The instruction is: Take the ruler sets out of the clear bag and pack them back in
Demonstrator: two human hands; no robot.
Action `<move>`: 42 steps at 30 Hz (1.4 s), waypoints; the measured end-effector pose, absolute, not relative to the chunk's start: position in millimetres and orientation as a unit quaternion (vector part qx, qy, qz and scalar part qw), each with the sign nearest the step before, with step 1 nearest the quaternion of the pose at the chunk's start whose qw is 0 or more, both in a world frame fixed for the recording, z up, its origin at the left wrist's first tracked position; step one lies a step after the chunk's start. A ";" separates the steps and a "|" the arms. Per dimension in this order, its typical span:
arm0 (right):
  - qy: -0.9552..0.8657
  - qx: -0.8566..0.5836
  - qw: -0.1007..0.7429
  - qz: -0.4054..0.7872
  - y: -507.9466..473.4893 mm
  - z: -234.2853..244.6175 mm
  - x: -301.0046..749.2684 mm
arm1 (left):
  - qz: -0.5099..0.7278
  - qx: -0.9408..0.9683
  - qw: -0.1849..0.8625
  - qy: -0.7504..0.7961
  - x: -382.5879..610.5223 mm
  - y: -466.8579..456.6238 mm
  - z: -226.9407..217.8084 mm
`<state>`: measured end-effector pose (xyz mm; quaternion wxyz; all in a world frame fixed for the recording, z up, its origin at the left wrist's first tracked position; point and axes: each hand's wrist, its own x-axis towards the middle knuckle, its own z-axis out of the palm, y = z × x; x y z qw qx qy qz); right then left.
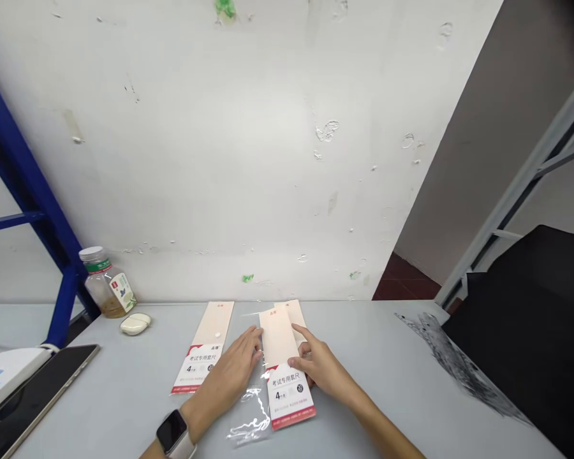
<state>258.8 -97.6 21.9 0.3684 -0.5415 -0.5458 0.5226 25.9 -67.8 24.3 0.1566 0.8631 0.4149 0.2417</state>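
A ruler-set packet (289, 389), beige above with a white and red printed lower part, lies between my two hands. My right hand (323, 366) grips its right edge, with the thumb on top and the index finger stretched toward the top. Beneath its upper right side, a second ruler-set packet (294, 312) is partly covered. A clear plastic bag (251, 417) spreads along the left of the front packet. The fingers of my left hand (236, 366) are curled at the bag beside the packet's left edge. Another ruler-set packet (213, 325) lies left of that hand, its lower right corner hidden.
On the left are a tilted-looking jar (105, 284) with a white lid, a small cream case (135, 323), a dark phone-like slab (38, 395) and a white box (9, 376). A blue metal post (26, 146) rises there. A black chair (530, 331) borders the table's right edge.
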 end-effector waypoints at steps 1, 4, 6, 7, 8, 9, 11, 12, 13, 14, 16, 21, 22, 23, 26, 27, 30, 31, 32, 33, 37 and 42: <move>-0.549 -0.544 0.373 0.513 -98.4 20.6 254.6 | 0.239 0.864 0.156 0.416 25.9 -67.3 21.5; -0.565 -0.551 0.373 0.488 -101.8 18.6 243.4 | 0.225 0.867 0.150 0.418 25.7 -65.7 14.7; -0.577 -0.548 0.370 0.479 -103.4 19.1 240.4 | 0.224 0.870 0.148 0.415 25.5 -65.4 12.9; -0.579 -0.545 0.370 0.481 -103.5 19.7 240.6 | 0.227 0.870 0.148 0.412 25.5 -65.6 13.0; -0.577 -0.540 0.367 0.490 -103.3 20.2 241.8 | 0.231 0.870 0.151 0.409 25.4 -66.0 13.5; -0.574 -0.533 0.364 0.504 -102.6 20.7 243.5 | 0.237 0.868 0.155 0.407 25.4 -66.6 14.4; -0.567 -0.515 0.357 0.534 -100.6 21.2 246.8 | 0.244 0.865 0.164 0.406 25.5 -68.0 16.7; -0.566 -0.505 0.355 0.546 -99.8 21.4 247.5 | 0.245 0.864 0.169 0.406 25.7 -68.7 17.8; -0.565 -0.497 0.357 0.554 -99.3 21.5 247.3 | 0.246 0.865 0.172 0.403 26.0 -69.3 18.7; -0.562 -0.490 0.360 0.561 -99.2 21.7 246.0 | 0.247 0.866 0.173 0.400 26.3 -69.7 19.4; -0.554 -0.478 0.368 0.574 -100.2 22.3 241.0 | 0.250 0.869 0.168 0.393 27.3 -70.1 19.9; -0.526 -0.451 0.393 0.604 -105.4 22.3 224.4 | 0.253 0.883 0.121 0.376 31.4 -70.6 18.8; -0.521 -0.447 0.394 0.611 -106.2 21.8 221.7 | 0.254 0.888 0.110 0.367 32.6 -70.9 18.7; -0.517 -0.444 0.394 0.617 -106.9 21.1 219.3 | 0.254 0.893 0.099 0.358 33.9 -71.3 18.8; -0.514 -0.441 0.395 0.621 -108.2 18.7 214.9 | 0.248 0.902 0.082 0.343 37.1 -73.3 21.3; -0.515 -0.441 0.395 0.621 -108.3 18.2 214.5 | 0.247 0.904 0.078 0.340 37.7 -74.1 23.1; -0.512 -0.437 0.399 0.622 -107.7 18.7 216.5 | 0.264 0.901 0.061 0.340 37.1 -75.9 30.6; -0.510 -0.436 0.403 0.622 -107.1 19.3 217.9 | 0.281 0.892 0.054 0.350 36.1 -75.9 33.1; -0.508 -0.436 0.409 0.620 -106.3 20.0 219.4 | 0.303 0.878 0.049 0.368 35.0 -75.5 35.0; -0.507 -0.435 0.416 0.617 -105.4 20.4 221.0 | 0.329 0.857 0.051 0.394 33.7 -74.5 36.1; -0.508 -0.421 0.428 0.618 -102.3 18.3 224.2 | 0.414 0.755 0.172 0.478 30.0 -67.5 32.7; -0.515 -0.400 0.423 0.629 -102.8 19.9 225.5 | 0.422 0.680 0.367 0.474 26.0 -58.9 29.8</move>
